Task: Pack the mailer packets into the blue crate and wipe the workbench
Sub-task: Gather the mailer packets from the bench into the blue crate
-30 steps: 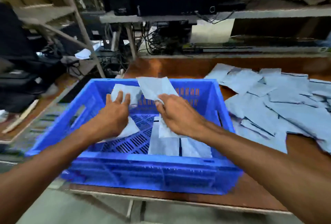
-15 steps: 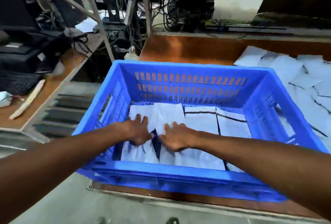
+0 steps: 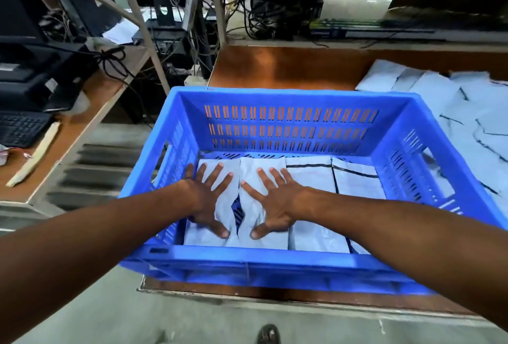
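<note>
A blue slotted crate [image 3: 288, 97] stands at the near left end of the brown workbench [image 3: 288, 68]. Several grey mailer packets [image 3: 310, 175] lie flat side by side on its floor. My left hand [image 3: 209, 197] rests palm down with fingers spread on the leftmost packet. My right hand [image 3: 275, 200] is spread flat on the packet beside it. Neither hand grips anything. A narrow gap of crate floor shows between the two pressed packets. A loose heap of grey mailer packets [image 3: 461, 112] covers the bench to the right of the crate.
A side desk at left carries a black keyboard [image 3: 22, 126] and a pale wooden strip [image 3: 35, 156]. Computer boxes and tangled cables [image 3: 264, 5] sit on shelves behind the bench. A metal rack leg [image 3: 148, 41] slants down left of the crate.
Both hands went from holding packets above the crate to lying flat on them at the bottom. Their fingers have spread wider since half a second ago. My view has tilted down.
</note>
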{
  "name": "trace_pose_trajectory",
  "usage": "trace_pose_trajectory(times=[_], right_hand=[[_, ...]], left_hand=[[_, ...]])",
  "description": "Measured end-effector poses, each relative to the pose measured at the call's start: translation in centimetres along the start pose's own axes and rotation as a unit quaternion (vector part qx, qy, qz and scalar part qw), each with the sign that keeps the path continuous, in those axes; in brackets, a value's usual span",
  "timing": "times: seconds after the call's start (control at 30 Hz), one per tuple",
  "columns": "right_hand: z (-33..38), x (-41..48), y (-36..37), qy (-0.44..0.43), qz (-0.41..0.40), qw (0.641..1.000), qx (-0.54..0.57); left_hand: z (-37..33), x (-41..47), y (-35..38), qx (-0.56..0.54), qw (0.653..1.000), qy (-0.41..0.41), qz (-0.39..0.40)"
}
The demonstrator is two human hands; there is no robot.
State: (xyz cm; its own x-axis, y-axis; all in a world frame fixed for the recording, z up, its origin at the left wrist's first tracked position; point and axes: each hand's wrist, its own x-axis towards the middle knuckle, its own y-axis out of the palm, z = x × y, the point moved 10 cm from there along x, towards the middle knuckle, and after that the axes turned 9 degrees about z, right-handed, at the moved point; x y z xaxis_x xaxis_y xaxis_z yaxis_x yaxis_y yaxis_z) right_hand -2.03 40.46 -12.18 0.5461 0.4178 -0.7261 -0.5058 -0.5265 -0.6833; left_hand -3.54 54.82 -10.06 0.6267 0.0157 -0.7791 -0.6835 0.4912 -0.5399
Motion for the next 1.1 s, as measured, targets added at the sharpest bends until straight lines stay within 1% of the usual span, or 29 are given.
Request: trace_pose_trajectory(times=[0.13, 0.17, 0.2, 0.23, 0.27, 0.3, 0.33, 0.37, 0.4, 0.43, 0.47, 0.5, 0.53, 0.57, 0.6, 0.63, 0.67, 0.73, 0.83, 0.87, 0.93, 1.0, 1.03, 1.07, 1.1], right_hand=[[-1.0, -1.1, -0.8, -0.004, 0.016, 1.0, 0.018], [-1.7, -1.8, -1.8, -0.005, 0.008, 1.0, 0.024], [-2.6, -2.9, -3.2, -0.006, -0.017, 0.999, 0.033], [-3.7, -4.4, -5.1, -0.009, -0.062, 0.997, 0.042], [-5.0, -6.6, -7.2, -0.009, -0.126, 0.991, 0.045], [-6.8, -9.2, -9.4, -0.005, -0.198, 0.979, 0.047], [-9.0, -12.2, -11.2, 0.003, -0.269, 0.961, 0.059], [-11.5, -15.5, -12.4, 0.013, -0.333, 0.939, 0.082], [-14.1, -19.2, -13.1, 0.02, -0.396, 0.911, 0.111], [-16.7, -23.0, -13.3, 0.025, -0.461, 0.876, 0.14], [-19.5, -26.7, -12.6, 0.033, -0.514, 0.84, 0.168], [-22.4, -29.8, -11.2, 0.047, -0.555, 0.808, 0.19], [-25.2, -32.4, -9.3, 0.07, -0.579, 0.785, 0.209], [-28.1, -34.3, -6.9, 0.101, -0.588, 0.771, 0.223], [-30.6, -35.9, -4.2, 0.136, -0.583, 0.766, 0.235], [-33.1, -36.8, -1.1, 0.167, -0.57, 0.765, 0.247], [-35.3, -37.4, 2.1, 0.193, -0.552, 0.767, 0.265], [-38.8, -37.3, 9.0, 0.227, -0.501, 0.773, 0.315], [-40.8, -35.2, 17.4, 0.24, -0.411, 0.799, 0.368], [-40.6, -34.2, 19.3, 0.234, -0.386, 0.808, 0.379], [-39.7, -32.1, 21.8, 0.214, -0.349, 0.832, 0.373], [-38.8, -31.0, 22.2, 0.219, -0.348, 0.86, 0.301], [-38.3, -30.8, 21.8, 0.228, -0.363, 0.862, 0.27], [-37.9, -30.2, 21.7, 0.23, -0.365, 0.855, 0.288], [-37.5, -28.8, 21.9, 0.22, -0.349, 0.849, 0.33]], left_hand=[[-0.1, -0.5, -0.7, 0.024, 1.0, 0.002, -0.013], [0.3, -0.8, -1.2, 0.021, 1.0, 0.002, -0.01], [0.8, -1.2, -1.8, 0.022, 1.0, 0.0, -0.007], [1.3, -1.8, -2.9, 0.03, 0.999, -0.005, -0.013], [1.4, -2.7, -4.6, 0.043, 0.998, -0.01, -0.034], [1.2, -3.8, -7.1, 0.051, 0.996, -0.013, -0.079], [0.5, -5.2, -10.2, 0.05, 0.987, -0.008, -0.15], [-0.8, -7.0, -13.8, 0.036, 0.971, 0.009, -0.235], [-2.7, -9.2, -17.3, 0.006, 0.946, 0.042, -0.323], [-4.9, -11.7, -20.7, -0.044, 0.909, 0.092, -0.403], [-7.4, -14.0, -23.6, -0.102, 0.868, 0.146, -0.463], [-10.2, -15.8, -26.0, -0.157, 0.833, 0.19, -0.496], [-13.4, -17.0, -28.1, -0.189, 0.81, 0.217, -0.51], [-17.1, -18.0, -30.0, -0.197, 0.799, 0.235, -0.516], [-21.2, -18.9, -31.6, -0.189, 0.795, 0.25, -0.52], [-25.4, -19.6, -33.0, -0.173, 0.794, 0.263, -0.52], [-29.5, -19.8, -34.1, -0.158, 0.802, 0.267, -0.51], [-36.4, -18.9, -35.4, -0.13, 0.839, 0.24, -0.47], [-43.2, -15.6, -34.8, -0.128, 0.899, 0.149, -0.392], [-44.7, -14.1, -34.1, -0.142, 0.911, 0.125, -0.366], [-46.5, -10.9, -32.2, -0.178, 0.924, 0.093, -0.325], [-46.2, -8.0, -30.5, -0.214, 0.923, 0.064, -0.312], [-45.6, -6.9, -30.0, -0.226, 0.919, 0.051, -0.318], [-44.8, -5.9, -29.9, -0.234, 0.913, 0.039, -0.332], [-43.9, -5.3, -30.1, -0.246, 0.901, 0.029, -0.355]])
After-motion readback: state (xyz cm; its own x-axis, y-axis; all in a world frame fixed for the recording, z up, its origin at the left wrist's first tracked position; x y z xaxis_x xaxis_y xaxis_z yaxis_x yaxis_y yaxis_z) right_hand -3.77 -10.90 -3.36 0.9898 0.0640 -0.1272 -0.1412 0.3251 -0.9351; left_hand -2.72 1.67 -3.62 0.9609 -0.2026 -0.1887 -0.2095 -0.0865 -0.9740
